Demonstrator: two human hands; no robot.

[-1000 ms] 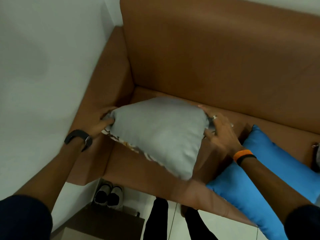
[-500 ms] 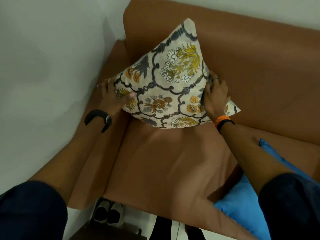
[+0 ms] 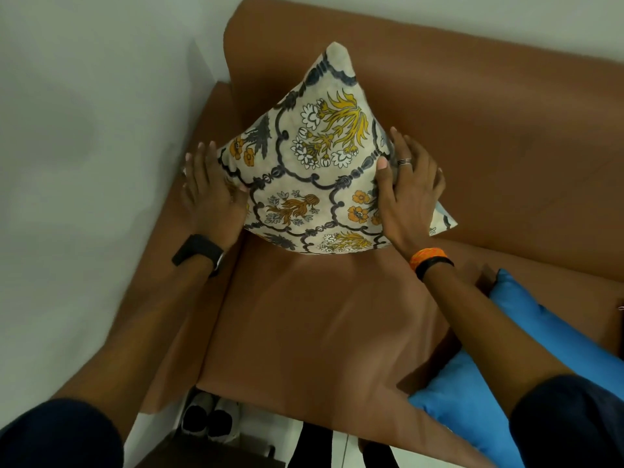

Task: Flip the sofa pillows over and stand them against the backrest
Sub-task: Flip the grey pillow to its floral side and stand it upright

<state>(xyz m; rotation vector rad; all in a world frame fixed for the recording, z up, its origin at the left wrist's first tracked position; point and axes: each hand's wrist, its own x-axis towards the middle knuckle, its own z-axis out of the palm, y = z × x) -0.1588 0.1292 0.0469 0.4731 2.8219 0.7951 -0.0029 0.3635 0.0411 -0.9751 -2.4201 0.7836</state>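
So we've got the floral pillow (image 3: pixel 314 184) standing up in the corner of the sofa, floral side facing us, leaning back on the backrest (image 3: pixel 472 106) w/ one corner pointing up and its bottom edge on the seat (image 3: pixel 304 319). Our left hand (image 3: pixel 211 197) is flat against the pillow's left edge, fingers spread and pointing up, right by the armrest (image 3: pixel 202 136), not really gripping, more like pressing/steadying. Our right hand (image 3: pixel 408 194) is on the right side, palm laid over the fabric, thumb on the front, fingers spread out, also open rather than clenched. There's a ring on one finger, an orange band (image 3: pixel 427 255) + a black one on that wrist, and a black watch (image 3: pixel 199 251) on the left wrist. The blue pillow (image 3: pixel 526 349) is lying flat on the seat at the lower right, partly under our right forearm, well apart from the floral one. Down by the floor near the sofa's front edge we can see a pair of shoes (image 3: pixel 211 417), kinda dark there tho.
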